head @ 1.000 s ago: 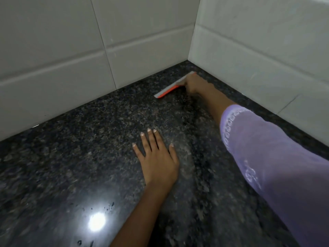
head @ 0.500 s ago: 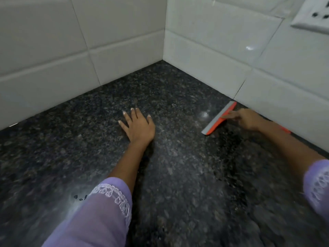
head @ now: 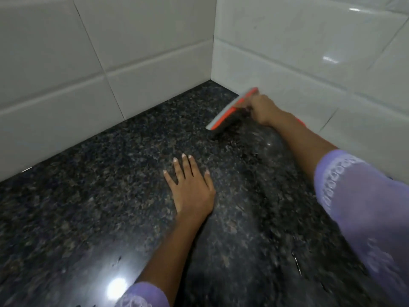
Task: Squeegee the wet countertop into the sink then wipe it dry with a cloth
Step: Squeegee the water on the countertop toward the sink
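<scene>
Starting at the left, white wall tiles [head: 66, 69] rise along the far-left edge of the dark speckled granite countertop [head: 93, 196], and a bright light glare sits near its front edge. Your left hand [head: 190, 191] lies flat on the countertop's middle, palm down, fingers spread, gripping nothing, with a lilac sleeve cuff [head: 141, 295] at the bottom of the view. Further right, your right hand [head: 263, 109] is closed around the handle of the orange-and-grey squeegee [head: 230, 109], whose blade rests on the countertop near the back corner, just beside the right-hand tiled wall [head: 309, 52]. Your two hands are well apart. Your right sleeve [head: 365, 207] fills the right edge.
</scene>
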